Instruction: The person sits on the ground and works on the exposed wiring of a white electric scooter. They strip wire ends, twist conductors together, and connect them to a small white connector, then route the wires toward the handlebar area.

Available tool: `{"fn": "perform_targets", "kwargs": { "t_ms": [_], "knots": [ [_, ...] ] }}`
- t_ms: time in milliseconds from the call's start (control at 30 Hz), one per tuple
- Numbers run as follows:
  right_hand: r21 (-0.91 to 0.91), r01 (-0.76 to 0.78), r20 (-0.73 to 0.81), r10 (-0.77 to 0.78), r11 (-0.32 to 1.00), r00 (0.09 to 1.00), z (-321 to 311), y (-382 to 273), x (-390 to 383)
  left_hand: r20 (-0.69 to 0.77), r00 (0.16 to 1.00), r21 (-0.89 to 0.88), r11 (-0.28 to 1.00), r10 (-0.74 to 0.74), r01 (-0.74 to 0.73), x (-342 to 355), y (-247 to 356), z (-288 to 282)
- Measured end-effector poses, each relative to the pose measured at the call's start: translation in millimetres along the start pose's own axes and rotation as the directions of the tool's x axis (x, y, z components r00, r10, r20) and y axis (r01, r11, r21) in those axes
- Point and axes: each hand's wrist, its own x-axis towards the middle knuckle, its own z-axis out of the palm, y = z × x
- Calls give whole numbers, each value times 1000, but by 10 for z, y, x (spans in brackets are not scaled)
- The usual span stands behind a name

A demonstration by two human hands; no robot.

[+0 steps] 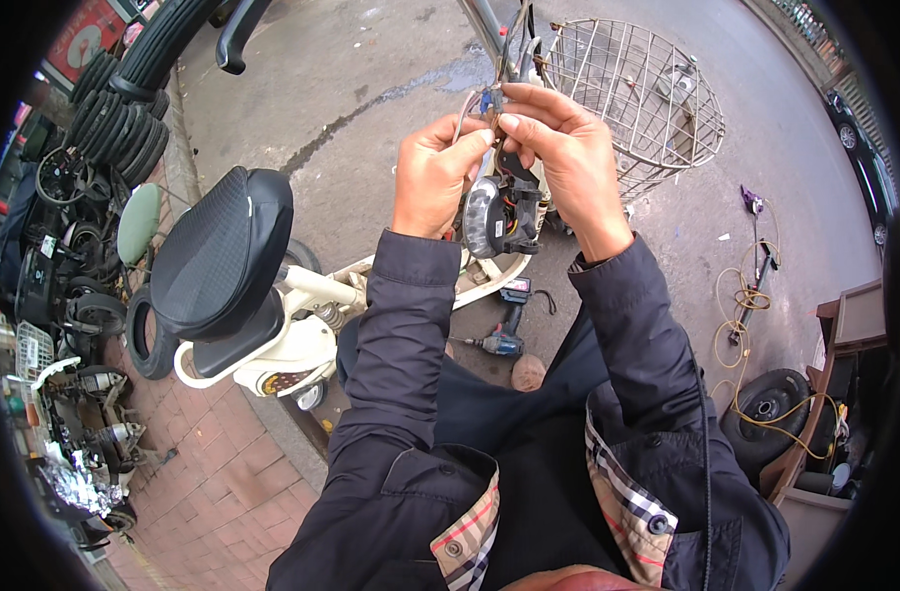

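My left hand and my right hand meet at the front of a cream electric bike. Between their fingertips is a small wire connector with a blue part, and thin wires run from it. Both hands are closed in a pinch; the fingers partly hide the wires and the connector. Just below them hangs a round headlight, its clear lens turned left. The black housing behind it is open and shows coloured wires.
A wire basket sits beyond my right hand. Below the headlight, a cordless drill lies on the ground. The black seat is at left, near stacked tyres. At right are a yellow hose and a wheel.
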Motion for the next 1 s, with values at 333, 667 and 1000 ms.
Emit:
{"fn": "perform_targets", "kwargs": {
  "t_ms": [333, 667, 1000],
  "knots": [
    [-104, 5, 26, -2, 995, 1000, -14, -5, 147, 17, 999, -106, 993, -51, 52, -64, -4, -61],
    [-139, 7, 32, -3, 990, 999, 50, -1, 173, -35, 998, -124, 992, -43, 38, -64, -13, -37],
    [-178, 50, 56, -41, 983, 998, 65, 19, 142, -79, 996, -96, 995, -38, 31, -73, 2, -25]
  ]
}}
